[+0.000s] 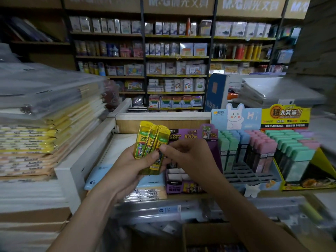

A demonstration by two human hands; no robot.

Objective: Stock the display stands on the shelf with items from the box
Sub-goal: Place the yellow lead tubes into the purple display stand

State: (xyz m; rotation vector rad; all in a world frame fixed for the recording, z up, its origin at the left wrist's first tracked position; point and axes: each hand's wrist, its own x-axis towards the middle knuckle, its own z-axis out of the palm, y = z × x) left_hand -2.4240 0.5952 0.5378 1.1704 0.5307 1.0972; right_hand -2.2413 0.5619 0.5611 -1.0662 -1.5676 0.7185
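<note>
Item: yellow cases (149, 142), three or so, flat and long, printed labels facing the person. They are fanned together directly above the front left corner of the purple stand (181, 186). Long axes run near upright, tops pointing up and leaning slightly right.

Left hand (132, 166): grasping the fan of cases from below, fingers curled round their lower ends, just left of the purple stand.

Right hand (187, 157): over the purple stand, thumb and fingertips pinching the rightmost case about midway along its length.

Purple stand: front compartments show white dividers; its back card rises behind the hands.

Blue stand (236, 119): immediately right of the purple stand, rabbit card at the back, rows of upright pastel cases (234, 148).

Yellow stand (285, 115): further right, also filled with pastel cases.

Box (200, 233): brown cardboard, below the purple stand, contents blurred.

Notebook stacks (36, 142): well left of the purple stand.
</note>
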